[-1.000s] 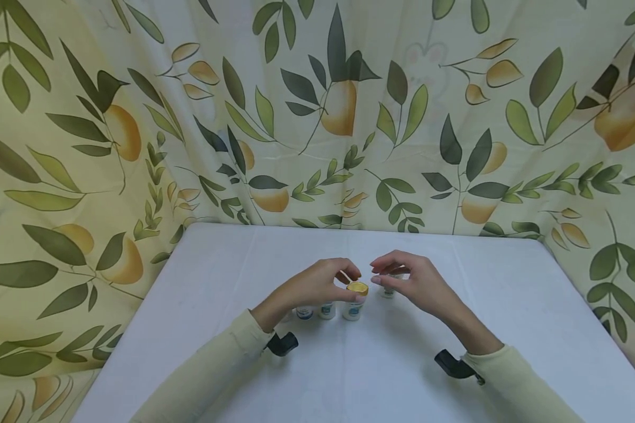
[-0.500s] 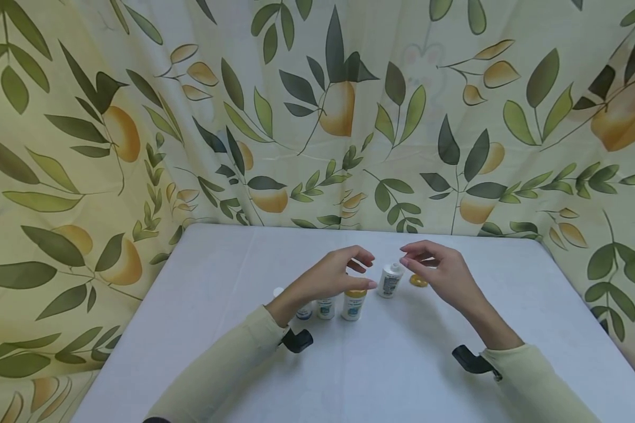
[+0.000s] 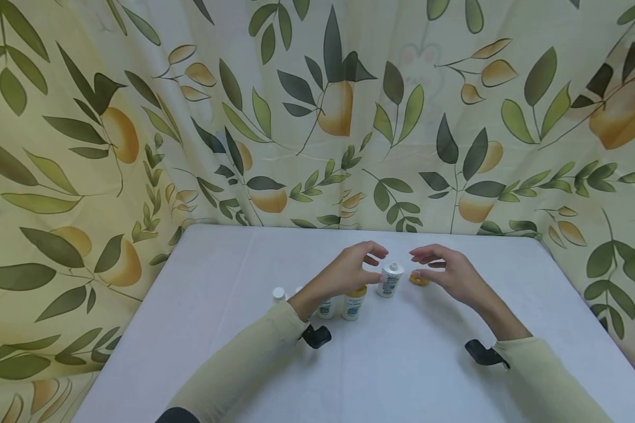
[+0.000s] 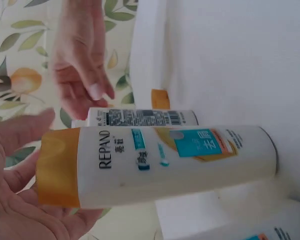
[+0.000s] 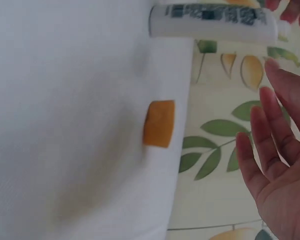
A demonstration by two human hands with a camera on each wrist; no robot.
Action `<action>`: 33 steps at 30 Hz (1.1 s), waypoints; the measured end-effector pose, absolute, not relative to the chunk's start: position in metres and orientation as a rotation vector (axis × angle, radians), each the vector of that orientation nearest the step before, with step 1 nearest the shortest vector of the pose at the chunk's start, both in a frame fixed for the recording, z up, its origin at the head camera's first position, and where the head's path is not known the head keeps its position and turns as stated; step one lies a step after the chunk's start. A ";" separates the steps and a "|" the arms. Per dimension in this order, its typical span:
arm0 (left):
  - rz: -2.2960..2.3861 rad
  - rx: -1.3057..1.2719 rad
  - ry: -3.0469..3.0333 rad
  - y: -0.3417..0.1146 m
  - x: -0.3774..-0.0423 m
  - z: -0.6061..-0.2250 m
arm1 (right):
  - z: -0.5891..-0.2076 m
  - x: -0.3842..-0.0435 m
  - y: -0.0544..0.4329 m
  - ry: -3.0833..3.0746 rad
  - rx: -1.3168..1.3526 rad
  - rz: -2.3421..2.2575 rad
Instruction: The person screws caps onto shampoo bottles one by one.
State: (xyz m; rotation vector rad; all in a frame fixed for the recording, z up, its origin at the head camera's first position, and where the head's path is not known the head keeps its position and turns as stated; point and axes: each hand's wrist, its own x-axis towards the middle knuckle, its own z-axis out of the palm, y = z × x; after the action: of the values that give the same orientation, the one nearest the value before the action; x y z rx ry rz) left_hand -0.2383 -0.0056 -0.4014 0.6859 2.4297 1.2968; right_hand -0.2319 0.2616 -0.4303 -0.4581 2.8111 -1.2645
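A small white bottle [image 3: 390,279] [image 4: 140,117] [image 5: 210,22] stands uncapped near the table's middle. Its orange cap [image 3: 418,280] [image 5: 159,123] [image 4: 160,98] lies on the cloth just to its right. My left hand [image 3: 377,265] hovers at the bottle's left side with loosely curled fingers and holds nothing. My right hand [image 3: 417,264] hangs relaxed just above the orange cap, with its fingers [image 5: 277,160] straight. Under my left hand stands a white bottle with a yellow cap [image 3: 353,302] [image 4: 155,165].
More small white bottles [image 3: 326,307] stand in a row left of the yellow-capped one, the farthest with a white cap [image 3: 278,293]. A white cloth covers the table [image 3: 243,364]. A leaf-and-fruit curtain [image 3: 317,117] closes off the back and sides.
Both hands have moved right and away from me. The left hand left the yellow-capped bottle for the uncapped one. The right hand came off that bottle and now hovers over the orange cap.
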 end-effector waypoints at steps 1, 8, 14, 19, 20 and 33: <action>1.296 0.681 2.429 -0.004 -0.239 -0.402 | -0.432 -0.233 0.263 2.805 -0.449 -1.247; 1.259 0.654 2.410 0.006 -0.242 -0.401 | -0.452 -0.242 0.276 2.774 -0.479 -1.149; 1.174 0.613 2.429 0.014 -0.243 -0.402 | -0.464 -0.247 0.281 2.784 -0.429 -1.053; 1.149 0.583 2.457 0.018 -0.246 -0.405 | -0.471 -0.250 0.284 2.793 -0.377 -1.012; 1.148 0.574 2.460 0.019 -0.246 -0.405 | -0.471 -0.250 0.285 2.798 -0.367 -1.002; 0.975 0.558 2.558 0.029 -0.250 -0.404 | -0.477 -0.251 0.282 2.857 -0.283 -0.918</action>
State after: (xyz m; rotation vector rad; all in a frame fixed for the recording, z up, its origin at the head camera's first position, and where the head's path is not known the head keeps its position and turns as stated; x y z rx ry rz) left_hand -0.2498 0.0292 -0.4037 0.5580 2.5584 0.9746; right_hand -0.2509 0.2824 -0.4767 -0.2828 2.8570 -0.9183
